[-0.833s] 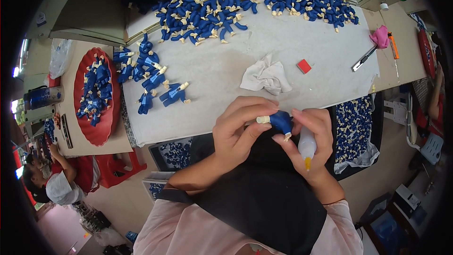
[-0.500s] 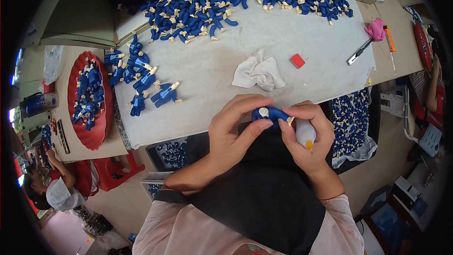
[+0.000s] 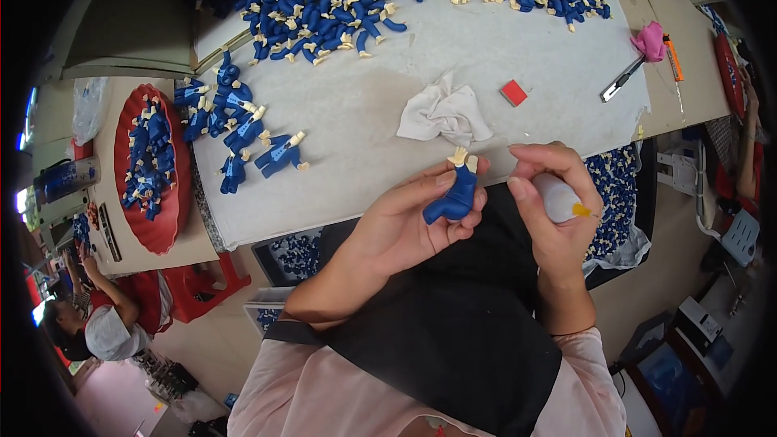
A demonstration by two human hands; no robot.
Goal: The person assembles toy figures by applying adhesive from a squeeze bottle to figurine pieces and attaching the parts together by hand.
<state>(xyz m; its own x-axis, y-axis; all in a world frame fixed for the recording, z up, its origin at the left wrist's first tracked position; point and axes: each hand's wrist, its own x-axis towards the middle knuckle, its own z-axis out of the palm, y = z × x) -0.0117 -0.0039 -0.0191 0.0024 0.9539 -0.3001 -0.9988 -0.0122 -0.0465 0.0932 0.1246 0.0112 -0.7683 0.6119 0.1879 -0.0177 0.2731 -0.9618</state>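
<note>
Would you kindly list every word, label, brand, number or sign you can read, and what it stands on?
No words or numbers can be read here.
Orange stick-shaped item: dark marks, too small to read.
Bottle in the right hand: no lettering seen on the side that shows.
Red block: no legible lettering.
</note>
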